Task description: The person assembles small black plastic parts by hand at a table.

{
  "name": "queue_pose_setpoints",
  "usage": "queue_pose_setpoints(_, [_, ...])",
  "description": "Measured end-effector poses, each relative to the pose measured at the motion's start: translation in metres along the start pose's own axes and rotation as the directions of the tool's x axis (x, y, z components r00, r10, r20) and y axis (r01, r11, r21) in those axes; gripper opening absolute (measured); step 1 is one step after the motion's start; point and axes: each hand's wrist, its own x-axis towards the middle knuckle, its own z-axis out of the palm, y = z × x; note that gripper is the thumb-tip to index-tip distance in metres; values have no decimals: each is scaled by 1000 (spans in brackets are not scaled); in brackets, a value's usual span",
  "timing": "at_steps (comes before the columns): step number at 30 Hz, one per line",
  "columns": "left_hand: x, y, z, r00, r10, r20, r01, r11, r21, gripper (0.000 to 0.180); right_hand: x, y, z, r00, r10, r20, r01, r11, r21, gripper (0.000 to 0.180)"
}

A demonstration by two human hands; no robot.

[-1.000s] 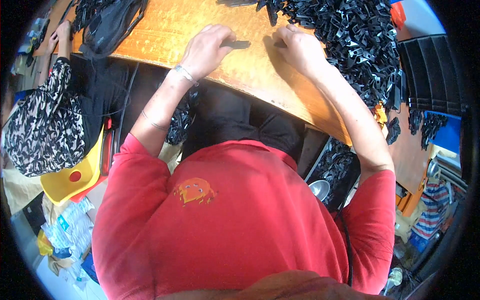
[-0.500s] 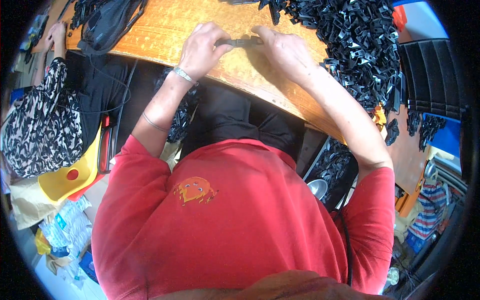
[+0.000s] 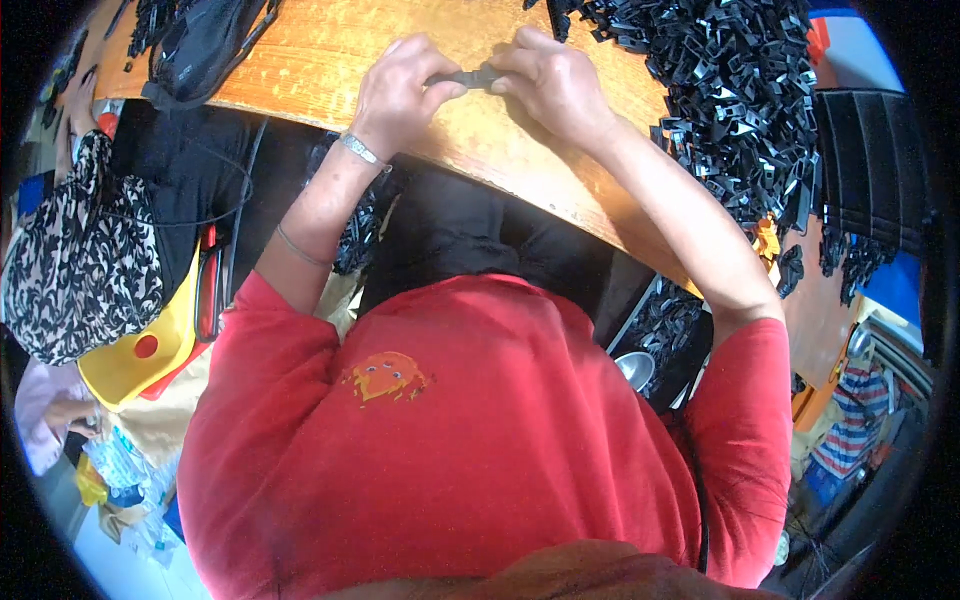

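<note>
The step in hand looks like working a small dark part (image 3: 478,78) between both hands; the next move seems to call for steady, aligned ends. The left hand (image 3: 398,85) pinches its left end, the right hand (image 3: 560,85) its right — thumbs nearly closed on fingers — over the desk (image 3: 325,50), left of the black heap (image 3: 740,100).

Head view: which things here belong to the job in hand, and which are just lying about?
Seem to belong:
small dark part, held between the left hand and right hand
heap of black pieces, probably related
wooden table, the work surface

Probably just lying about:
yellow plastic item, lower left
metal bowl, below the table
striped fabric, far right
</note>
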Motion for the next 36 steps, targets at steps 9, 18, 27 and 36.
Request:
queue_pose_setpoints(9, [-9, 5, -56, 906, -209, 369, 201, 978, 62, 17, 1, -25, -2, 969, 35, 243, -44, 999, 31, 24])
queue_pose_setpoints(18, [48, 30, -54, 945, -250, 210, 237, 968, 83, 36, -39, 66, -78, 960, 233, -156, -279, 857, -434, 21])
queue_pose_setpoints(27, [121, 44, 89, 988, -144, 57, 121, 949, 290, 41, -33, 88, -60, 960, 274, -64, -264, 797, -543, 23])
queue_pose_setpoints(36, [76, 35, 61, 990, -108, 87, 107, 994, 23, 31, -36, 53, -51, 954, 299, 17, -283, 920, -270, 28])
